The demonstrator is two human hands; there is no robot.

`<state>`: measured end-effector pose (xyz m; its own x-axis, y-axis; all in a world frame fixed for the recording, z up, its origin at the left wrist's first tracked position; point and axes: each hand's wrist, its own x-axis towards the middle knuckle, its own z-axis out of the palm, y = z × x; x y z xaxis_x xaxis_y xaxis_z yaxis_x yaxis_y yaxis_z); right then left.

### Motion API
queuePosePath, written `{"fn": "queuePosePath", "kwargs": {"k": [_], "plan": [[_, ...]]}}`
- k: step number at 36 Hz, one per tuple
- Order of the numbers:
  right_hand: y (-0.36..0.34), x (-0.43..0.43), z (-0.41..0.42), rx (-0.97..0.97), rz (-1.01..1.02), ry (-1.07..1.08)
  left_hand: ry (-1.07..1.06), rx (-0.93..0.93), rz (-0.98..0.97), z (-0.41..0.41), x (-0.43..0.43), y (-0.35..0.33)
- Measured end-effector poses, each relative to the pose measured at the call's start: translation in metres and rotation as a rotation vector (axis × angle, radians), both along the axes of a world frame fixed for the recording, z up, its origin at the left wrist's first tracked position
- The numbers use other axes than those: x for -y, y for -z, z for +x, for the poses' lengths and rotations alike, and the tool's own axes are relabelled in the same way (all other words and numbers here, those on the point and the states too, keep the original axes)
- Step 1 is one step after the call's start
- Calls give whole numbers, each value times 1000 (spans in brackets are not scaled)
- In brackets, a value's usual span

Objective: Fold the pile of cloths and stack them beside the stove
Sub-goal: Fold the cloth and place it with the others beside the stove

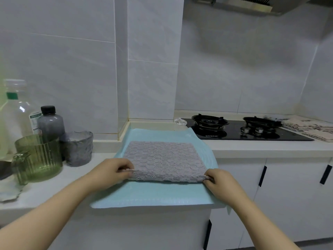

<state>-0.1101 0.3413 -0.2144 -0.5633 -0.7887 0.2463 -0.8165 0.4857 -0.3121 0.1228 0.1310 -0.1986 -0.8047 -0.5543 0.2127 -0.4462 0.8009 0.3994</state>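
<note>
Head view: The white print on the front edge of the stove [234,131] and the label on the clear bottle [16,112] are too small to read. The grey cloth [164,159] lies flat on a light-blue mat [153,195] on the desk [252,147], left of the stove. The left hand [111,170] pinches the cloth's near left corner. The right hand [219,183] pinches its near right corner. Beige cloths [310,128] lie at the stove's right side.

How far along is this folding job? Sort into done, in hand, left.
Done: beige cloths lie stacked beside the stove. In hand: left hand and right hand pinch the grey cloth by its near corners. Left: finish folding it and stack it.
</note>
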Motion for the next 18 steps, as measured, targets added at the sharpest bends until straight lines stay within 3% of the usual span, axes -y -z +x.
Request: {"fn": "queuePosePath", "kwargs": {"k": [3,12,15,18], "plan": [[-1,-4,-2,9,15,-31,-10,-42,108,14,3,-12],[-47,-23,-12,398,235,-179,148,211,513,27,-3,-37],[-51,-23,-14,447,276,-213,166,273,584,28,4,-47],[-50,-16,-20,475,229,-201,140,213,595,22,15,-56]]}}
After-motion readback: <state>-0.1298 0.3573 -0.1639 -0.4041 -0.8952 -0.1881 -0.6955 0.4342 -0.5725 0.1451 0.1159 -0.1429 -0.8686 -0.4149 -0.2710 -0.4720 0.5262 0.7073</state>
